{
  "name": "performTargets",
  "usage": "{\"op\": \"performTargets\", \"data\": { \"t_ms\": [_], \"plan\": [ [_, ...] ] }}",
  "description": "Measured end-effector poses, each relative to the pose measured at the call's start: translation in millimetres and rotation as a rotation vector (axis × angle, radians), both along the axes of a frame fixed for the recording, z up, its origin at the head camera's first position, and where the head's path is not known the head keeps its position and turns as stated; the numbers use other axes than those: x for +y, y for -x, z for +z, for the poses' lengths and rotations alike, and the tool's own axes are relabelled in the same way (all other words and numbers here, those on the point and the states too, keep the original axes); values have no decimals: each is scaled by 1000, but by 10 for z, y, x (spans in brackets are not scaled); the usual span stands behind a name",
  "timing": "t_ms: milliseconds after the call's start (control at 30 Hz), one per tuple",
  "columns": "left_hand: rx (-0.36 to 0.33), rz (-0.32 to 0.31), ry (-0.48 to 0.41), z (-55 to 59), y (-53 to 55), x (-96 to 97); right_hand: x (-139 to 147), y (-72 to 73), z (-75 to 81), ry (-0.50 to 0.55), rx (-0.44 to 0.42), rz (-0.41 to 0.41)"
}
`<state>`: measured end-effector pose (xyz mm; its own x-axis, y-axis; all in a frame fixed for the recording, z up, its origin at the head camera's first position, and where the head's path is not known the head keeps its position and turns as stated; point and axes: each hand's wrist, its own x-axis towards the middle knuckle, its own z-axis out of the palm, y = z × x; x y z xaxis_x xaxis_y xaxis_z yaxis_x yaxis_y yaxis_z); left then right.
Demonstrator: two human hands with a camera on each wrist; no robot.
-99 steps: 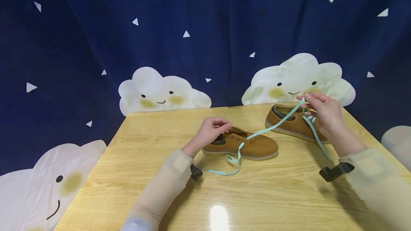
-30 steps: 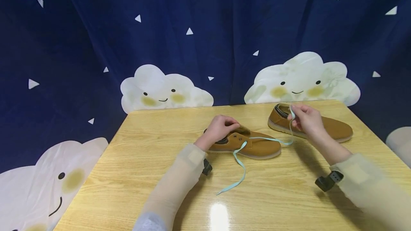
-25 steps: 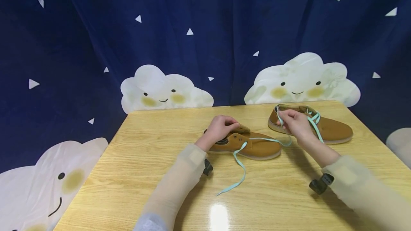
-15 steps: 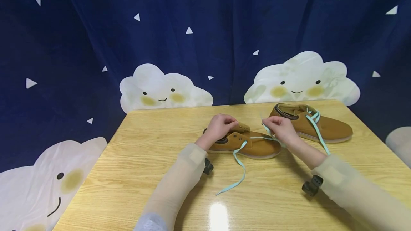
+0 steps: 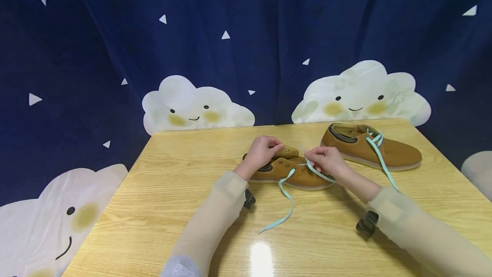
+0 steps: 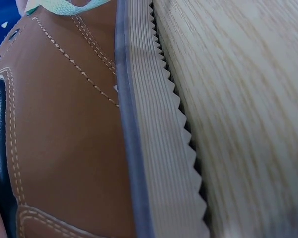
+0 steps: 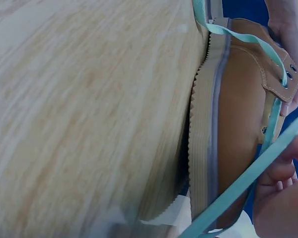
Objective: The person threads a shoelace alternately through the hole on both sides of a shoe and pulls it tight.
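A brown lace-up shoe [image 5: 316, 179] sits on the table in front of me, its toe to the right. My left hand [image 5: 261, 153] pinches its far eyelet flap [image 5: 291, 151] and holds it raised. One end of a mint-green shoelace [image 7: 238, 184] is pinched between thumb and fingers of my right hand [image 5: 326, 160], close to that flap. The lace's other half [image 5: 289, 208] comes out of a near-side eyelet and trails over the table toward me. In the left wrist view the shoe's brown side [image 6: 69, 144] and ribbed sole [image 6: 164, 148] fill much of the picture.
A second brown shoe [image 5: 401, 155], with a mint-green lace [image 5: 380, 157] through it, stands at the back right of the wooden table [image 5: 184, 170]. Behind the table hangs a dark blue curtain [image 5: 192, 33] with clouds on it.
My right hand has moved left with the lace end, from over the second shoe to beside the near shoe's flap. The left hand stays at the flap, which stands a little more raised.
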<state>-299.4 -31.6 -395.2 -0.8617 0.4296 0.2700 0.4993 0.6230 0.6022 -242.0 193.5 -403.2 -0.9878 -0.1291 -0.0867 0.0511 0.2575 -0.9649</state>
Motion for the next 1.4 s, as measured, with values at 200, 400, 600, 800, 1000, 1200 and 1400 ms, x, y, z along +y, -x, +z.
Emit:
{"op": "performTargets", "data": {
  "t_ms": [200, 400, 600, 800, 1000, 1200, 1400],
  "plan": [
    [13, 7, 8, 5, 8, -2, -45, 4, -16, -19, -47, 10],
    [7, 11, 12, -11, 22, 1, -87, 18, -10, -59, -35, 12],
    [8, 11, -8, -10, 27, 1, -129, 58, 0, -112, -30, 5],
    [11, -2, -31, -8, 0, 1, -173, 119, -30, -135, 0, 1],
    [-1, 1, -34, -5, -11, 9, -176, 130, -30, -152, 1, -11],
    [6, -4, -43, -4, -9, 9, -170, 121, -11, -169, -7, -17],
    [6, -12, -50, -19, -14, 1, -191, 142, -37, -144, 2, -22]
  ]
}}
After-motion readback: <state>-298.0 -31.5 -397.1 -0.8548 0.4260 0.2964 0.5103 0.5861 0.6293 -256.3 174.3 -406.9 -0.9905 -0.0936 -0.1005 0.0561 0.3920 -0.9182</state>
